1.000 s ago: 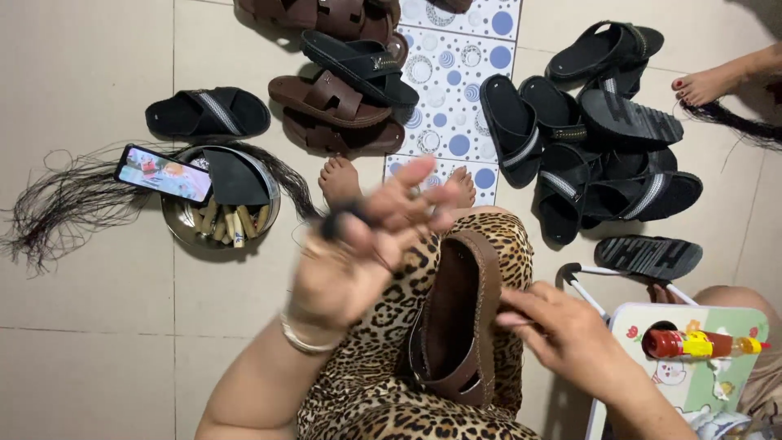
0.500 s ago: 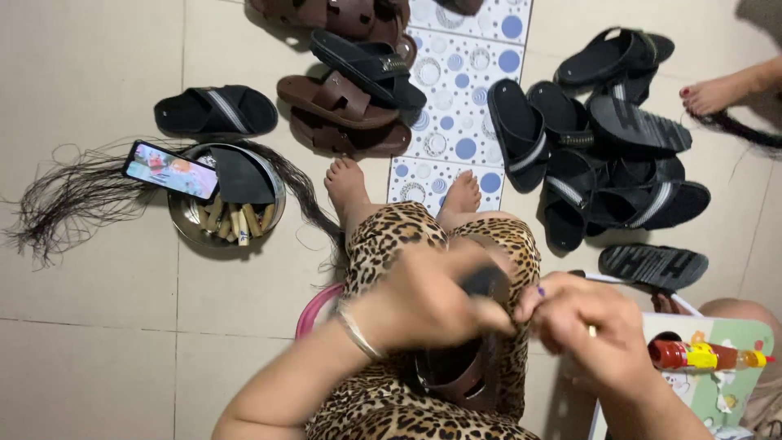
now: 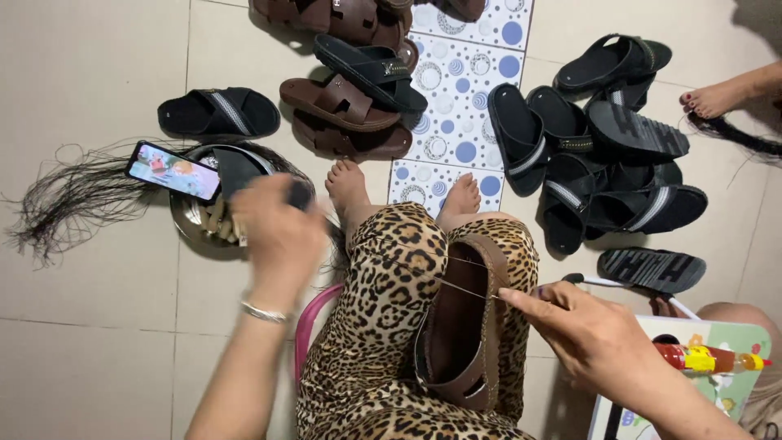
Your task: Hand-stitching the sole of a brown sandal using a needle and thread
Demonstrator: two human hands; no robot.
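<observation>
Head view — stitching a brown sandal (image 3: pixel 460 326) resting on the lap.
Pulling thread (image 3: pixel 423 273) taut: left hand (image 3: pixel 277 228) drawn out to the side, fingers closed on a dark tool; right hand (image 3: pixel 590 334) pinching the thread at the sole's edge. Stitching seemingly partway — rim seam incomplete, finished sandals (image 3: pixel 603 155) lying nearby.

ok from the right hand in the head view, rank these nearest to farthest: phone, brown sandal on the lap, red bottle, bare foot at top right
From the right hand:
1. Brown sandal, on the lap, just left of its fingertips.
2. Red bottle, on the stool to its right.
3. Bare foot, another person's, far up at the right.
4. Phone, far left, propped on the metal bowl.
</observation>
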